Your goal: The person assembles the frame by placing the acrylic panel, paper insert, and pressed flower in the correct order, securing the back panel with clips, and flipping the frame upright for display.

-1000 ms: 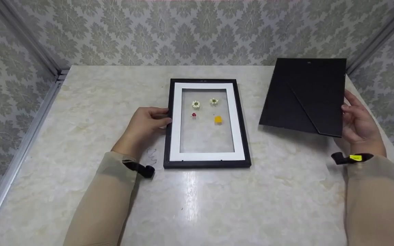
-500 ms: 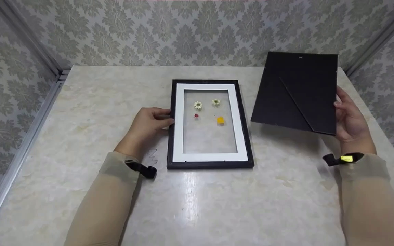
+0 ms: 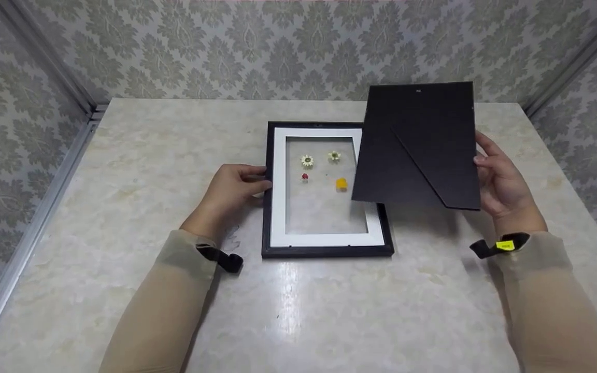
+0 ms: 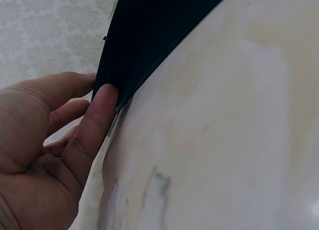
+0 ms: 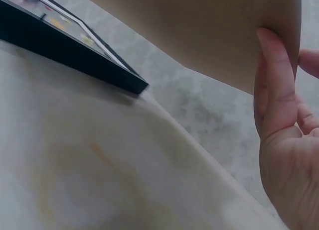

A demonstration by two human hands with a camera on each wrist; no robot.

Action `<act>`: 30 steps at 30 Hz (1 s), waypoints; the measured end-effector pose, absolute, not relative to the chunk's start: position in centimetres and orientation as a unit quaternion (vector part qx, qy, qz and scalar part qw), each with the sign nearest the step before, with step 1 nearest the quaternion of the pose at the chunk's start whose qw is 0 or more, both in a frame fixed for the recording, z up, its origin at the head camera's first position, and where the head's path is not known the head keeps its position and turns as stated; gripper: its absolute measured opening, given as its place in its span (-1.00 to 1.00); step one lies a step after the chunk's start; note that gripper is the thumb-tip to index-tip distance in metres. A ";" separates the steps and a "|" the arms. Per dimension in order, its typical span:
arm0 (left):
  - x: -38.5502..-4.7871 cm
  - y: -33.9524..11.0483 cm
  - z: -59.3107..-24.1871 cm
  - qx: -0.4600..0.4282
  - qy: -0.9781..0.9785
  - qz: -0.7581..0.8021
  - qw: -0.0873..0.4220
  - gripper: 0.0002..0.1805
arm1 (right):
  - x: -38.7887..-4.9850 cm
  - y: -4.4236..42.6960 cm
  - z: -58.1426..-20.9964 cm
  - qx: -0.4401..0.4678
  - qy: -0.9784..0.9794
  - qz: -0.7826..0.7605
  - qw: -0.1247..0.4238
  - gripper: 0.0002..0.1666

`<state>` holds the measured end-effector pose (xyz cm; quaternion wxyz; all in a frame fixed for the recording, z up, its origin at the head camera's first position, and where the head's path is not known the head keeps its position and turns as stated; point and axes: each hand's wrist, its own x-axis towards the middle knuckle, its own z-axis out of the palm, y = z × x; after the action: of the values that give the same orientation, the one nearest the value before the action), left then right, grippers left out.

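Observation:
A black picture frame (image 3: 327,252) with a white mat (image 3: 280,207) lies on the table. Two pale daisy-like flowers (image 3: 307,161), a small red flower (image 3: 304,177) and an orange-yellow piece (image 3: 341,184) show inside the mat opening. My left hand (image 3: 228,194) holds the frame's left side; thumb and fingers also show at its edge in the left wrist view. My right hand (image 3: 506,181) pinches the right edge of a black backing board (image 3: 415,150) with a stand flap. The board is raised and tilted, hiding the frame's upper right part. Its brown inner face (image 5: 199,36) shows in the right wrist view.
The marbled white table (image 3: 371,311) spreads around the frame. Patterned wall panels (image 3: 288,46) close in the back and both sides, joined by metal posts. A dark squiggle mark (image 3: 232,235) is on the table beside the left wrist.
My right hand has carried the backing board leftward, so that it now overlaps the frame's right side in the head view. My left hand stays at the frame's left edge.

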<state>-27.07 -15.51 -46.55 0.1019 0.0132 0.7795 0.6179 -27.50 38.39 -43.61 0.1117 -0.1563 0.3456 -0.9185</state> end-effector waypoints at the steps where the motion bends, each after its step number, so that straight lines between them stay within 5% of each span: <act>1: -27.0 -15.4 -46.6 0.012 0.776 0.622 0.104 -0.45 | -27.5 38.0 -43.7 -0.157 0.351 -0.916 0.114 -0.39; 9: -26.9 -15.1 -46.6 0.010 0.763 0.637 0.108 -0.45 | -26.9 34.5 -43.8 -0.127 0.430 -0.888 0.103 -0.36; 30: -26.8 -15.4 -46.5 0.006 0.736 0.666 0.120 -0.43 | -25.7 27.2 -43.8 -0.121 0.484 -0.848 0.179 -0.31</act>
<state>-26.82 -15.42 -46.51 0.1195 0.0058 0.7362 0.6661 -25.67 27.23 -43.76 0.1788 -0.1209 0.4844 -0.8478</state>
